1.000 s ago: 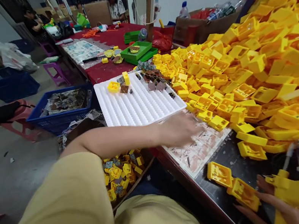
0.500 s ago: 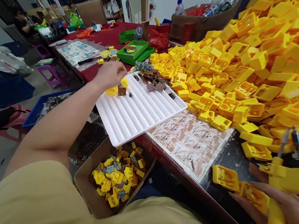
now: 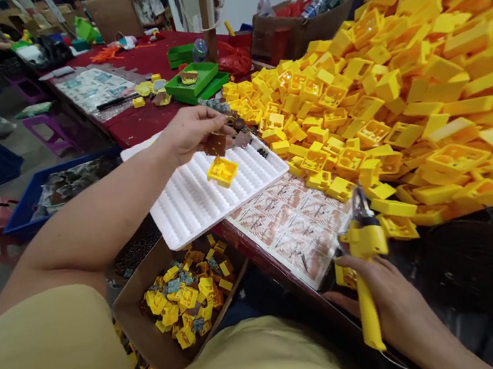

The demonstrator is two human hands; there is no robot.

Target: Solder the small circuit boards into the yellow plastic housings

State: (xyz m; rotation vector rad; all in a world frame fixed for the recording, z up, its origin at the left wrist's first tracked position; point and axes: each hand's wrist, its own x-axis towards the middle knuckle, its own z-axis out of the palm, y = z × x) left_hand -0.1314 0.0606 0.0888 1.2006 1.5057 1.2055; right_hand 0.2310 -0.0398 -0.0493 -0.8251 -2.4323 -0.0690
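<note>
left hand (image 3: pixel 192 133) pinching chip (image 3: pixel 217 144), housing (image 3: pixel 222 171) hanging under it, above tray (image 3: pixel 185 214) mid-left | right hand (image 3: pixel 391 302) closed round tool (image 3: pixel 363 246), near right | advice: keep pinch firm, housing looks loose

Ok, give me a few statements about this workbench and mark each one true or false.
1. The left hand holds a brown piece over the white tray. True.
2. The right hand is empty. False: it grips a yellow tool.
3. The cardboard box holds small yellow parts. True.
4. The heap of yellow housings lies left of the white tray. False: it lies to the tray's right.
</note>
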